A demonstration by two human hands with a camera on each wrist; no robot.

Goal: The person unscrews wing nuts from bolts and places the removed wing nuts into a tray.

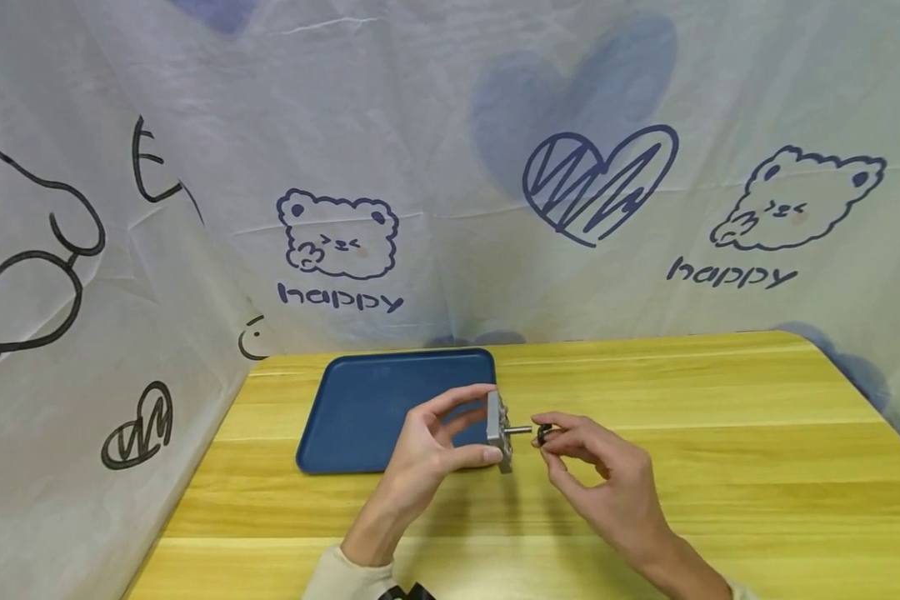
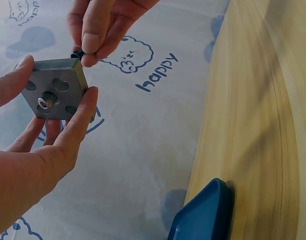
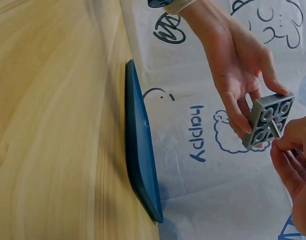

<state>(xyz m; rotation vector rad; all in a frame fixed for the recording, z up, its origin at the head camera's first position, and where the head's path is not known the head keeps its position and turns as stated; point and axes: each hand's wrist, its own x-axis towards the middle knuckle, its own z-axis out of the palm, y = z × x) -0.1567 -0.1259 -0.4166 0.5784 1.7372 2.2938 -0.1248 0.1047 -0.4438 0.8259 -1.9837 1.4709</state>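
Note:
My left hand [image 1: 427, 454] grips a square grey metal block [image 1: 493, 417] by its edges, held above the table. In the left wrist view a bolt head sits at the middle of the block's flat face [image 2: 60, 85], with several round holes about it. A threaded bolt shank [image 1: 520, 430] sticks out of the other face toward the right. My right hand [image 1: 607, 479] pinches a small black part [image 1: 544, 433], perhaps a nut, just off the shank's end. Fingers partly hide this black part in every view; in the right wrist view the block's ribbed face [image 3: 270, 120] shows.
A blue tray [image 1: 360, 417] lies on the wooden table [image 1: 720, 433], behind and left of the block. White cloth [image 1: 435, 125] with printed hearts and bears hangs along the back and left sides of the table.

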